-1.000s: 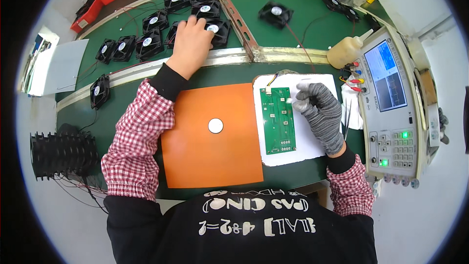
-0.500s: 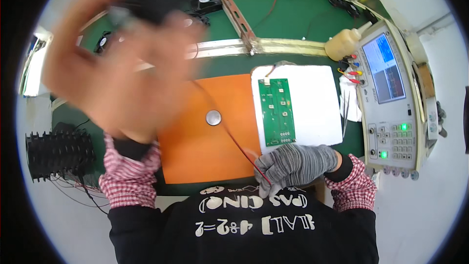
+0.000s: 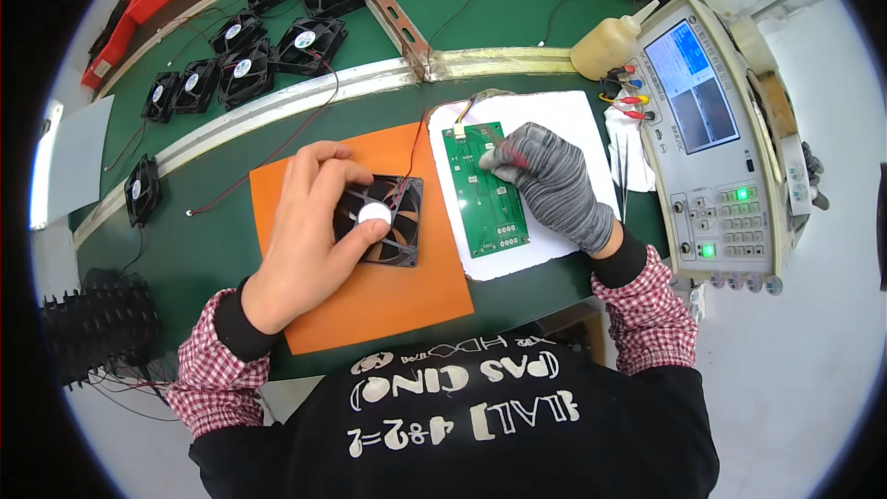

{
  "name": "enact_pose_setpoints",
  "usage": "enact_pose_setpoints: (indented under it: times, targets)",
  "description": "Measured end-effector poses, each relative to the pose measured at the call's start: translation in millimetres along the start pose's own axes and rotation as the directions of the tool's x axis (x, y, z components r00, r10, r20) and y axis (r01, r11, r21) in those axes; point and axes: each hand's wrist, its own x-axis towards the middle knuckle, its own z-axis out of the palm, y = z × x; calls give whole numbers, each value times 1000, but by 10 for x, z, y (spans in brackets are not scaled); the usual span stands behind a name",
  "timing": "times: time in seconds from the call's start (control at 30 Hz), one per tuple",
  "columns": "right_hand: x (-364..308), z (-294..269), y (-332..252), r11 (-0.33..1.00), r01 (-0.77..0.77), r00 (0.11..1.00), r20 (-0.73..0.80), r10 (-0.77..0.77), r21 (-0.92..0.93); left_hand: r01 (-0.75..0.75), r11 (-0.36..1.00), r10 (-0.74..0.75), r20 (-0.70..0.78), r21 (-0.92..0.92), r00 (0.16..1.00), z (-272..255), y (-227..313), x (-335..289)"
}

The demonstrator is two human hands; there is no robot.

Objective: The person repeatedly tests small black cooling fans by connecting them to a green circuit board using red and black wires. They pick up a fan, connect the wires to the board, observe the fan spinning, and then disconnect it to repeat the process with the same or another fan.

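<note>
My bare left hand point(image 3: 309, 231) grips the left side of a black square cooling fan point(image 3: 404, 238) on the orange mat point(image 3: 370, 314), thumb on its pale round hub. A thin dark-red wire point(image 3: 418, 143) runs from the fan away past the top of the white pad point(image 3: 577, 120). On that pad lies a green circuit board point(image 3: 482, 208) with a white connector and coloured wires at its far end. My right hand point(image 3: 554, 180), in a grey striped glove, has its fingertips pinched over the board's upper right part. Whatever sits between them is hidden.
Several black fans point(image 3: 245, 69) stand along the back left behind a metal rail point(image 3: 277, 115). A bench meter point(image 3: 730, 148) with a lit screen is at the right, beside a yellowish squeeze bottle point(image 3: 605, 46) and tweezers point(image 3: 624, 166). Stacked black fans point(image 3: 102, 323) sit at the near left.
My left hand has come down from the upper left, and a fan is now on the mat under it. My right hand left the near edge, where it held a red wire, for the board.
</note>
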Motion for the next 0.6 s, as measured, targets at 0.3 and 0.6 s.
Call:
enact_pose_setpoints:
  times: [0.3, 0.6]
  targets:
    - [47, 21, 19, 1000, 3, 999, 50, -4, 31, -257, 913, 251, 60, 317, 966, 36, 32, -56]
    - [10, -20, 59, 993, -35, 999, 21, 33, 110, 197, 25, 416, 190, -980, 889, -570, 487, -394]
